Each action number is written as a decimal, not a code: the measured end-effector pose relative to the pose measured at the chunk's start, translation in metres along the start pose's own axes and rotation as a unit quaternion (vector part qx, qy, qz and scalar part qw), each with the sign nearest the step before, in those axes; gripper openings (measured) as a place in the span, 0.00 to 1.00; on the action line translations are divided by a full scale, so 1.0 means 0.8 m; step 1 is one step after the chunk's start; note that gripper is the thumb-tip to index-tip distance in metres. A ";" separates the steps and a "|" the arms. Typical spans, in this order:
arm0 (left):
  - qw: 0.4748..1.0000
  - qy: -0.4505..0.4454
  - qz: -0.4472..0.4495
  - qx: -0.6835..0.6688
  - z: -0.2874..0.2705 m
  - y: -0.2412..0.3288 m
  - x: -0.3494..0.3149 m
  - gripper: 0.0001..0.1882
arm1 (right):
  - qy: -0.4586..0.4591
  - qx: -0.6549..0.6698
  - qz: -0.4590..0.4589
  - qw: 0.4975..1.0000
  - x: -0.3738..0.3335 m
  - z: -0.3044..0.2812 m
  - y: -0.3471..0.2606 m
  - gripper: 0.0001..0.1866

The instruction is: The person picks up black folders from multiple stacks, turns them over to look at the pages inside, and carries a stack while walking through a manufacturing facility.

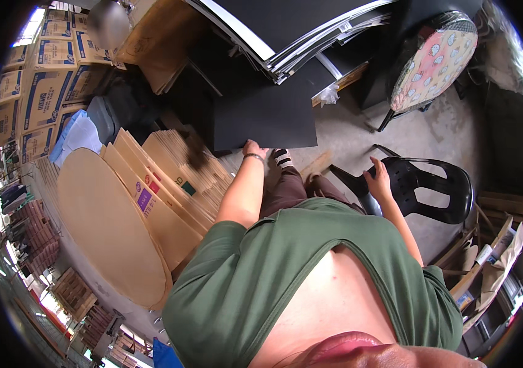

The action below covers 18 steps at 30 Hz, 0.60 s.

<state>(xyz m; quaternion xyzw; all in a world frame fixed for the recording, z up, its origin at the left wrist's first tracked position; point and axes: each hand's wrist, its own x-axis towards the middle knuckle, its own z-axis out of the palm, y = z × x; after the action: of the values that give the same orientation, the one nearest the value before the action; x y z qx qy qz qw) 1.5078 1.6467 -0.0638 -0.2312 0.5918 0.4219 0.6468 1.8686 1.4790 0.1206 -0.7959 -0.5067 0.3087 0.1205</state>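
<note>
My left hand (253, 149) is closed on the near edge of a flat black board (266, 116), thumb and fingers gripping its rim. The board's far side lies below a stack of black sheets with white edges (280, 61). Over by the black plastic chair (436, 187), my right hand (379, 179) has its fingers apart and holds nothing. It hangs in front of the chair's seat; whether it touches the chair I cannot tell.
Flattened cardboard sheets (175, 184) and an oval tan board (111, 227) lean at my left. Brown cartons (46, 92) are piled farther back. A chair with a patterned cushion (436, 61) stands at the far right. Wooden pieces and paper (488, 264) lie at the right.
</note>
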 end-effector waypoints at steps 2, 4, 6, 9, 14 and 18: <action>0.999 0.019 -0.019 0.021 -0.004 0.002 0.024 0.23 | -0.021 -0.001 -0.009 1.000 0.016 -0.004 -0.023 0.28; 0.998 0.026 -0.039 0.040 -0.062 0.009 0.081 0.25 | -0.052 -0.010 -0.039 0.998 0.042 -0.015 -0.042 0.26; 0.985 -0.009 -0.137 0.100 -0.019 0.013 0.018 0.39 | -0.036 0.000 0.025 0.999 0.033 -0.010 -0.019 0.26; 0.988 0.055 -0.145 -0.020 -0.061 0.047 0.050 0.45 | -0.057 0.025 0.016 0.998 0.056 -0.029 -0.030 0.26; 0.987 0.036 -0.122 0.095 -0.051 0.072 0.027 0.50 | -0.055 0.072 -0.075 0.993 0.171 -0.060 -0.064 0.25; 0.966 -0.016 0.016 0.258 0.048 0.112 -0.059 0.44 | 0.130 0.174 -0.146 0.965 0.339 -0.126 -0.144 0.22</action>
<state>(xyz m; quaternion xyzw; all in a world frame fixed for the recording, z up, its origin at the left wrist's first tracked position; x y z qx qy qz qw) 1.4588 1.7126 0.0073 -0.0399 0.6737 0.2691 0.6871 1.9262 1.7829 0.1576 -0.7131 -0.5363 0.2649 0.3655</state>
